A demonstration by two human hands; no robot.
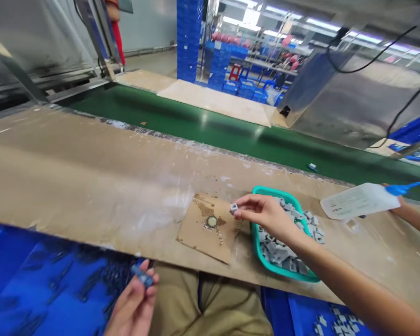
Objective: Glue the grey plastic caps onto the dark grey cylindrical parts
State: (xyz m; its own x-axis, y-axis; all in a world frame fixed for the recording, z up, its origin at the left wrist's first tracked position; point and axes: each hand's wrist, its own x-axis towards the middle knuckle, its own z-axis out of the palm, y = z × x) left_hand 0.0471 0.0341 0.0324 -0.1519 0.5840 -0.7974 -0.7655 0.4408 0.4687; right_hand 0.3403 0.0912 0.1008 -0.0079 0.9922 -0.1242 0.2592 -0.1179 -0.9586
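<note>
My right hand (262, 212) pinches a small grey part (234, 208) just left of a teal basket (256, 242) filled with several similar grey parts. It hovers over a brown cardboard scrap (196, 233) that has a round stained spot (212, 221). Below the table edge, my left hand (135, 308) sits over my lap and holds a small blue piece (143, 277) between its fingertips.
Another person's hand (402, 205) at the far right holds a white squeeze bottle (357, 200) with a blue nozzle. A green conveyor belt (196, 119) runs behind the paper-covered table (91, 172). A blue bin (38, 289) of dark parts lies at lower left; stacked blue crates (189, 37) stand far back.
</note>
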